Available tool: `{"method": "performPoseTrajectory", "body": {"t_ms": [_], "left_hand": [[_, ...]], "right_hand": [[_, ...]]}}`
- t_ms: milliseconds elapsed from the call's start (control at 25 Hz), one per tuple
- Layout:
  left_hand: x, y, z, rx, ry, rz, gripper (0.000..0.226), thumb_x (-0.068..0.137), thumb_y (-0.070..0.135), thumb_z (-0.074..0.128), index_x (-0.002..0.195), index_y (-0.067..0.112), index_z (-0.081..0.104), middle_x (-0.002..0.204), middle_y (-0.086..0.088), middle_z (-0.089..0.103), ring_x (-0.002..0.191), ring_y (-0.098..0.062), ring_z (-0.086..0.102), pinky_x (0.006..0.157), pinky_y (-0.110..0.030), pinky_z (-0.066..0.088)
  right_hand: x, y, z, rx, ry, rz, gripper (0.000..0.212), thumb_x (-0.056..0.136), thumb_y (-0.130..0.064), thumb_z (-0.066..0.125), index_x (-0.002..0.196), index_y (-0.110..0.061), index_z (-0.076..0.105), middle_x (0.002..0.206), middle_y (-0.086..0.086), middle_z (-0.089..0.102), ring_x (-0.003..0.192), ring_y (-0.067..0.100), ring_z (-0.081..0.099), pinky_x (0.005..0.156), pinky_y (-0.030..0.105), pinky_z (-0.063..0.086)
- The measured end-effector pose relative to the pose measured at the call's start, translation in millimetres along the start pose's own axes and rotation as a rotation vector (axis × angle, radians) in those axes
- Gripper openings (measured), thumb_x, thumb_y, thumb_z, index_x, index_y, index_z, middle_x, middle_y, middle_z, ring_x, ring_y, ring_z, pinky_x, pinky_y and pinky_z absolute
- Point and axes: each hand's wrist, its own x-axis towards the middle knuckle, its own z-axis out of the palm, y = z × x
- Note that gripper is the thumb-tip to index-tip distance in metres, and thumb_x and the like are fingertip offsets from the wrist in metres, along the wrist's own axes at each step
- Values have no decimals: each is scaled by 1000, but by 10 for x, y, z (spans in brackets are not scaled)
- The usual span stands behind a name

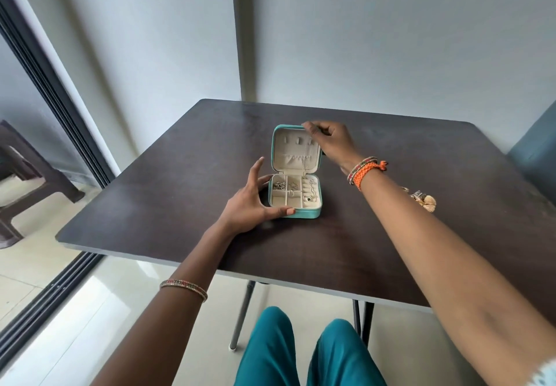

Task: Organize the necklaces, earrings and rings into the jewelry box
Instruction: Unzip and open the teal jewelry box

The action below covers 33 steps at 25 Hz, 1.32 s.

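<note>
A small teal jewelry box [304, 213] stands open in the middle of the dark table, its cream lid [288, 148] upright. My left hand [249, 202] grips the box's left and front sides. My right hand [326, 140] is at the lid's top right corner, fingers pinched on a thin silver necklace chain [306, 163] that hangs down the lid into the tray. Silver pieces [279, 185] lie in the rear compartments and rings [310, 197] sit in the right-hand roll. Gold earrings [424, 199] lie on the table to the right, partly hidden by my right forearm.
The dark wooden table [168, 193] stands against a pale wall. A brown plastic chair [27, 169] stands at the left beyond a sliding-door track. My knees in teal trousers [301, 352] are below the table's near edge.
</note>
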Motion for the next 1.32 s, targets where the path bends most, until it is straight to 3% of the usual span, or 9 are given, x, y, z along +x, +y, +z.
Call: {"method": "performPoseTrajectory", "body": {"t_ms": [120,240,360,600,840,1000,1160,1240,1320], "left_hand": [[16,1,-4,19,12,9,128,47,69,76,145,42,-1,143,12,46,131,-5,43,110,-35,34],[48,-27,4,39,26,24,124,55,58,82,146,40,1,143,12,46,131,-6,44,109,-35,35],[64,-47,11,60,27,40,120,58,54,82,147,37,4,144,12,45,131,-6,43,107,-31,33],[71,-52,16,97,19,61,120,59,55,81,149,34,3,146,9,43,132,-7,43,106,-28,32],[59,-25,14,126,23,65,120,60,56,80,149,32,2,146,9,43,131,-7,44,102,-25,33],[36,6,1,114,23,42,121,61,56,79,150,31,0,146,11,42,132,-8,43,104,-27,33],[24,-41,14,19,9,19,118,60,66,73,148,34,1,144,8,46,129,-8,45,108,-33,33],[41,-87,-5,-195,65,-16,98,68,68,60,147,28,19,136,6,53,123,-7,50,109,-33,36],[69,-152,-47,-371,207,-48,62,82,59,51,132,23,48,124,4,62,116,-9,57,105,-37,43]], "right_hand": [[181,145,84,83,44,62,29,92,-30,61,110,-8,69,116,21,66,110,27,61,92,35,50],[343,333,220,232,82,225,20,91,-26,63,101,-11,72,107,9,70,98,16,61,83,25,51],[447,569,359,371,106,419,10,87,-26,67,80,-22,71,89,1,68,91,19,60,90,40,52],[466,580,470,-158,262,247,30,82,-22,66,76,6,71,69,16,70,61,12,55,62,26,44],[475,567,280,-317,12,286,48,88,-36,61,45,-19,50,49,-6,51,50,14,49,62,27,43],[257,334,226,-242,20,340,47,95,-40,48,55,-20,33,53,-3,36,51,15,37,54,29,30],[-331,261,111,-383,41,270,35,90,-32,51,82,0,62,76,13,63,81,35,64,71,40,50],[-660,211,93,-490,93,206,33,91,-23,53,102,6,66,91,18,70,94,35,64,81,39,49],[-902,145,139,-509,105,131,23,88,-15,56,91,4,70,83,16,72,84,32,66,74,37,51]]}}
